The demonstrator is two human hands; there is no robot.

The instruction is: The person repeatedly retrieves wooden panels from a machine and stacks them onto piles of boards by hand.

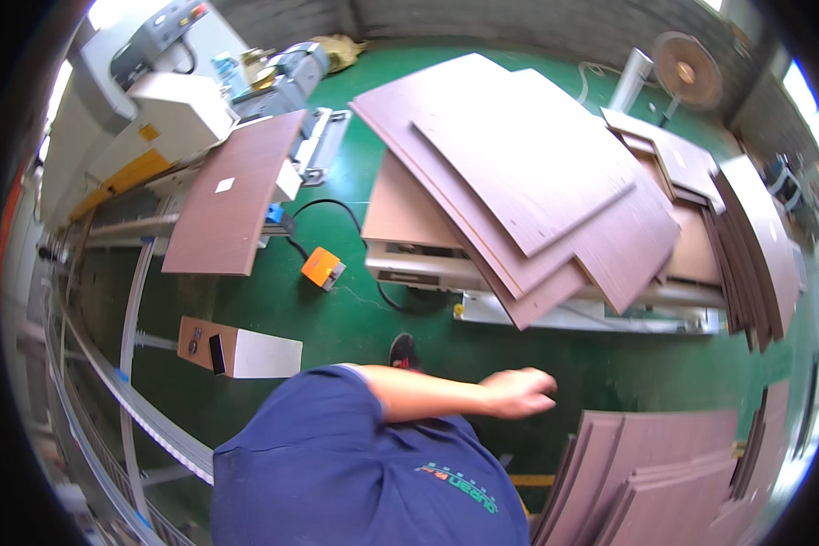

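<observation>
Brown panels lie askew on the far bench, corners overhanging its near edge; a bump could slide them off. Nearer and apart, the left hand curls loosely, too blurred to tell any hold; the right hand is out of view.

- The head view looks from high, down and forward, over the person's blue shirt, which is very near.
- The bench with stacked boards is farther; its near edge faces the camera.
- Straight lines bend toward the rim.
</observation>
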